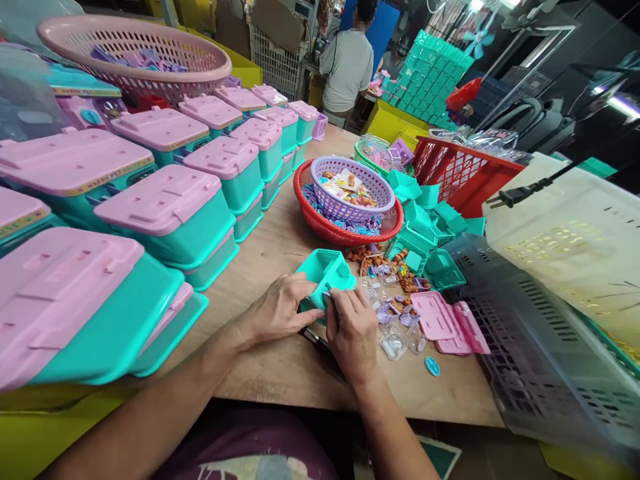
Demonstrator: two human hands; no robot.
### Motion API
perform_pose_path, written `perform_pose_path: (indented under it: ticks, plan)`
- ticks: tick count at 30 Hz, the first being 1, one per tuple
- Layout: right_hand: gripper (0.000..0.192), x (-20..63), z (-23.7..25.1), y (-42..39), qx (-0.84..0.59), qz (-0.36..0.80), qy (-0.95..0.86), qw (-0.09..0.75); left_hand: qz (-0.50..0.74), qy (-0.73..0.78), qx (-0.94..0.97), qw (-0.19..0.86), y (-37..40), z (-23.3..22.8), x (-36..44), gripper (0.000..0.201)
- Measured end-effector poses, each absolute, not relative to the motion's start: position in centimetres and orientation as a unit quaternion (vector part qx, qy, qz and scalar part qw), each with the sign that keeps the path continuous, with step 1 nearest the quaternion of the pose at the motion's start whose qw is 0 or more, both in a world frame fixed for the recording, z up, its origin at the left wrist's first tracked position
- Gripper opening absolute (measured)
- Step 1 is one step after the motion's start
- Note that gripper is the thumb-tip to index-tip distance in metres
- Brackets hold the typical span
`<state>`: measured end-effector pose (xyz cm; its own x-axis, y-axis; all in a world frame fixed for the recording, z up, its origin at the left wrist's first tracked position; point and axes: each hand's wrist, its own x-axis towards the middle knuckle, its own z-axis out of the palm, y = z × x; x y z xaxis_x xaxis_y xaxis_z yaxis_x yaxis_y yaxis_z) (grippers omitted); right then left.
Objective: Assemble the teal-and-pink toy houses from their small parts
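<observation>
Bright, even overhead light, soft shadows, sharp centre, wide-angle stretching and slight blur at edges.

Wooden bench (280, 253), pale plywood top, yellow edging along its near left side. At 12 o'clock a person in a grey shirt (347, 67) stands turned away, at a yellow bench (387, 120). At 1 o'clock, a tall stack of teal boxes (433, 77). White crate (275, 60) at 11 o'clock against the far side. Right background dark, with a bright strip light (623, 103) at 3 o'clock. Floor not visible.
</observation>
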<state>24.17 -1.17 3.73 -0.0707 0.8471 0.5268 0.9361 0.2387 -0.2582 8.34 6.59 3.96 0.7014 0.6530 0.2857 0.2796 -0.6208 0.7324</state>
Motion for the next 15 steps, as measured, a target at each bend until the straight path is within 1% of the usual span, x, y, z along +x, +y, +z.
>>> perform_pose_path:
  ticks: [5,8,9,10,12,15]
  plan:
    - [0.018,23.9,3.2,-0.7,-0.624,-0.054,-0.713,0.315,0.261,0.274,0.853,0.36,6.8,4.3,8.4,0.019]
    - [0.012,24.5,3.1,-0.7,-0.617,-0.018,-0.707,0.345,0.252,0.276,0.861,0.345,6.9,4.3,8.1,0.019]
    - [0.012,25.1,3.1,-1.0,-0.618,-0.013,-0.697,0.365,0.249,0.28,0.87,0.319,6.9,4.2,7.9,0.019]
    - [0.016,26.0,2.9,-1.5,-0.624,-0.017,-0.681,0.382,0.245,0.285,0.883,0.283,6.8,4.2,7.8,0.02]
    - [0.025,28.4,2.5,-3.0,-0.663,-0.054,-0.638,0.387,0.231,0.299,0.906,0.193,6.6,4.3,7.6,0.017]
    - [0.028,32.9,1.1,-5.2,-0.743,-0.086,-0.602,0.278,0.206,0.316,0.922,0.09,6.3,4.5,7.8,0.012]
